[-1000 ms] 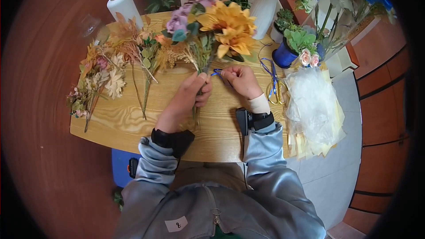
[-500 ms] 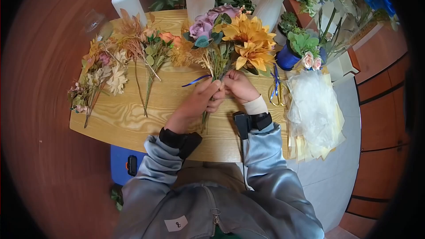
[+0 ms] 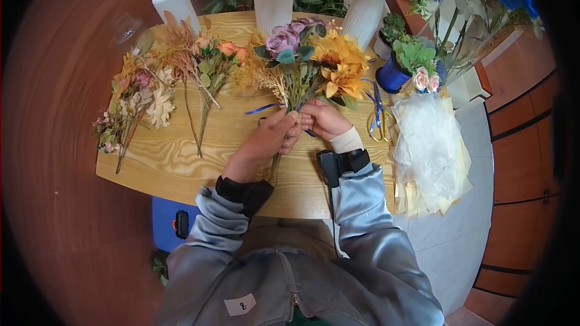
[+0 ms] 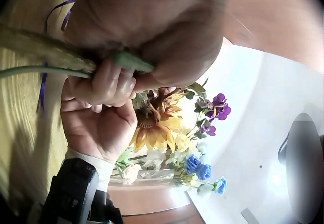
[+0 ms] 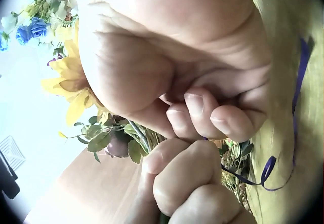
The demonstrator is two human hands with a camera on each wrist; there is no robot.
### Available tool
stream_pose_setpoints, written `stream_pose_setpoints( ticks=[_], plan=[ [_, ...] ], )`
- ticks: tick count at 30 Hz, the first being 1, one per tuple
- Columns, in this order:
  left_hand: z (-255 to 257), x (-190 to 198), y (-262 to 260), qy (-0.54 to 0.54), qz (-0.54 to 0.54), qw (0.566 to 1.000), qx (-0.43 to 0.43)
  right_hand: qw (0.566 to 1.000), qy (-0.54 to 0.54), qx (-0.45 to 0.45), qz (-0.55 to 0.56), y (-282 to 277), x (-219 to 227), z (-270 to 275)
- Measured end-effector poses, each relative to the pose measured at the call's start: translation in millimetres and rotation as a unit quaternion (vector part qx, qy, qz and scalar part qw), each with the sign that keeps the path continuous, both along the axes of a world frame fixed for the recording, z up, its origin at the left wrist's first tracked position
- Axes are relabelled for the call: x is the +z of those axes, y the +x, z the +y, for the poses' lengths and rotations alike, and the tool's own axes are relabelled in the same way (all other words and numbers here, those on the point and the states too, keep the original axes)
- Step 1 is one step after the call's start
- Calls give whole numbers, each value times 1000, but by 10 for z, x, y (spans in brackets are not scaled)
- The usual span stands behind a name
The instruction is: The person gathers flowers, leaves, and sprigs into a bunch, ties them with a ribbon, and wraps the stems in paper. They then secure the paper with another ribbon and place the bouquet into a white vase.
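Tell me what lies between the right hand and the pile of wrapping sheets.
Gold-handled scissors and some blue ribbon lie between the right hand and the wrapping sheets; the head view shows this.

white vase [image 3: 176,7], back left; green succulent [image 3: 414,55], back right; brown cabinets [image 3: 521,172], far right

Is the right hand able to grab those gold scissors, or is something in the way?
Probably yes: nothing stands between the right hand and the gold scissors. But its fingers are busy at the flower stems, and blue ribbon lies against the scissors.
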State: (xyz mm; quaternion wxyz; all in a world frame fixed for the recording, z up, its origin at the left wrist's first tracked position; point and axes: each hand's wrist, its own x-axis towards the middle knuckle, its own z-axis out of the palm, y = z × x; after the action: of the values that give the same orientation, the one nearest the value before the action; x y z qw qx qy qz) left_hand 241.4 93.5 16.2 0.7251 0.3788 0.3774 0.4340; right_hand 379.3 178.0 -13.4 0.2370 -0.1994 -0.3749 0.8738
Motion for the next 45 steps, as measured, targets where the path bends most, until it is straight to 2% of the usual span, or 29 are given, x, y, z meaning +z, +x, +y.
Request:
stream_pose_setpoints(
  ticks=[3, 7, 10, 13, 16, 18, 22, 24, 29, 34, 38, 40, 44, 45],
  plan=[
    [-14, -38, 11, 9, 28, 999, 19, 998, 25, -14, -55, 9, 15, -5],
    [-10, -9, 36, 31, 68, 995, 59, 998, 44, 14, -32, -4, 14, -9],
    [2, 27, 19, 29, 85, 994, 66, 996, 60, 1, -64, -10, -33, 9],
    [9, 2, -10, 41, 93, 994, 45, 997, 56, 6, -61, -15, 6, -16],
    [-3, 20, -13, 29, 109, 993, 30, 997, 35, -29, -65, -14, 80, -50],
    [-3, 18, -30, 22, 85, 996, 18, 998, 53, 17, -20, 25, 17, 1],
    [-2, 23, -38, 29, 54, 998, -11, 999, 36, 10, 2, 20, -102, 24],
    [3, 17, -44, 26, 48, 998, -11, 999, -15, 8, 41, 18, -108, 17],
    [23, -40, -81, 21, 34, 999, -22, 999, -32, -11, 20, -38, -16, -38],
    [19, -90, -82, 30, 46, 998, 2, 999, -40, -4, 22, -34, -86, -8],
    [25, -184, -23, 18, 67, 997, 42, 998, -29, -51, -7, -28, -167, -18],
    [52, -309, 7, 152, 159, 971, 93, 996, -26, -76, -31, -19, -195, -16],
    [18, -248, 51, 148, 155, 971, 102, 997, -31, -20, 66, 27, -211, 27],
    [0, -196, 54, 116, 133, 979, 103, 994, -37, 0, 103, 32, -182, 25]
  ],
)
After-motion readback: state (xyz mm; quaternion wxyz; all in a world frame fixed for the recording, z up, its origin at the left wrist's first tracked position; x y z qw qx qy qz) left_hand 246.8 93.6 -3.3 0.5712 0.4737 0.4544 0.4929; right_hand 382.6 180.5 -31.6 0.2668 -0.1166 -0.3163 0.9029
